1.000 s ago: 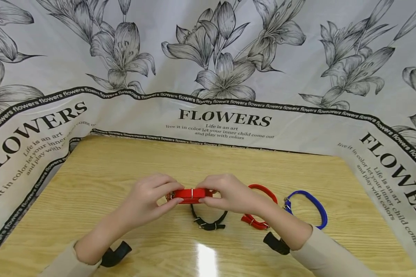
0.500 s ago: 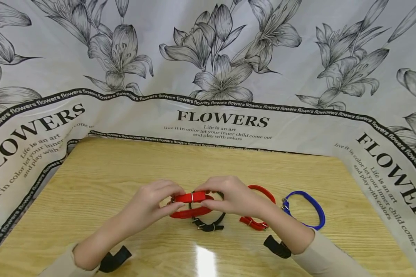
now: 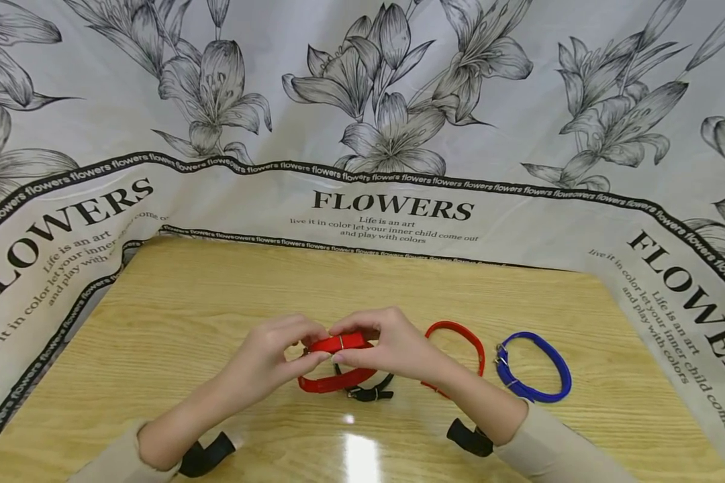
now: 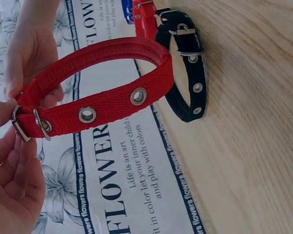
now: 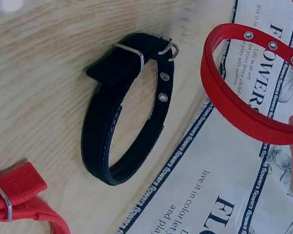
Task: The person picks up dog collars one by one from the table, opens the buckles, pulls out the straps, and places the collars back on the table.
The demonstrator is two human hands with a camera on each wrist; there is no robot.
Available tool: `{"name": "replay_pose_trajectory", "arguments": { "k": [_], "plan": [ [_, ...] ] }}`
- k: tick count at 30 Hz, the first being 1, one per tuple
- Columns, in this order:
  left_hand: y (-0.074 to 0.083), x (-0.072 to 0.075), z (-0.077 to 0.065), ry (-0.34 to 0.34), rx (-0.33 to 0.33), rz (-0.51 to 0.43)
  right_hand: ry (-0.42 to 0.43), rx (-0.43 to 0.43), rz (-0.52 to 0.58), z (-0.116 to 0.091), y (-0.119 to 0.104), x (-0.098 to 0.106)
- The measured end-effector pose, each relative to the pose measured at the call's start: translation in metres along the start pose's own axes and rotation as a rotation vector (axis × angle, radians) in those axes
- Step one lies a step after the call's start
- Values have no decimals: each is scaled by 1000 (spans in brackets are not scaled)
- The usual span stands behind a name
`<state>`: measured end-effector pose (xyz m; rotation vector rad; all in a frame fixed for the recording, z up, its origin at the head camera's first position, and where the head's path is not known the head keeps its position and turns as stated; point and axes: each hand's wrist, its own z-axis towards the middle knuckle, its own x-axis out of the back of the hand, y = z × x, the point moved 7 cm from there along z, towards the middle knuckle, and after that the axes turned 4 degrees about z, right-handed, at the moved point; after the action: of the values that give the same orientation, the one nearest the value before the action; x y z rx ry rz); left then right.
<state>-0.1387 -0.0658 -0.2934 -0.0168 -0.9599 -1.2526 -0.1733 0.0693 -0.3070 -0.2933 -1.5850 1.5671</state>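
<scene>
A red pet collar [image 3: 338, 384], buckled into a loop, is held up above the table between both hands. My left hand [image 3: 278, 345] pinches it near the metal buckle with thumb and fingers. From the other side my right hand [image 3: 393, 342] pinches the strap close by, and the two hands' fingertips nearly meet. In the left wrist view the collar [image 4: 112, 105] shows its metal eyelets, a D-ring and the buckle. Below it on the table lies a black collar [image 5: 95, 141], partly hidden by the red one in the head view.
To the right on the wooden table [image 3: 217, 288] lie a second red collar [image 3: 478, 350], partly behind my right forearm, and a blue collar [image 3: 564, 376]. Black fittings [image 3: 208, 456] sit under the wrists. A flower-printed cloth [image 3: 387, 221] stands along the back and sides.
The held collar has tipped so its loop hangs lower and shows beneath the hands. My right hand has shifted slightly left, bringing its fingertips closer to the left hand's.
</scene>
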Motion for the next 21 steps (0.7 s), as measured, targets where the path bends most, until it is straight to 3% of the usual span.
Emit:
{"name": "replay_pose_trajectory", "arguments": {
  "k": [4, 11, 21],
  "plan": [
    [-2, -1, 0, -2, 38, -25, 43, -70, 76, -2, 4, 2],
    [-4, -2, 0, -29, 129, -65, 92, -119, 147, -7, 5, 5],
    [-1, 1, 0, -32, 180, -184, 161, -174, 247, -12, 10, 8]
  ]
}}
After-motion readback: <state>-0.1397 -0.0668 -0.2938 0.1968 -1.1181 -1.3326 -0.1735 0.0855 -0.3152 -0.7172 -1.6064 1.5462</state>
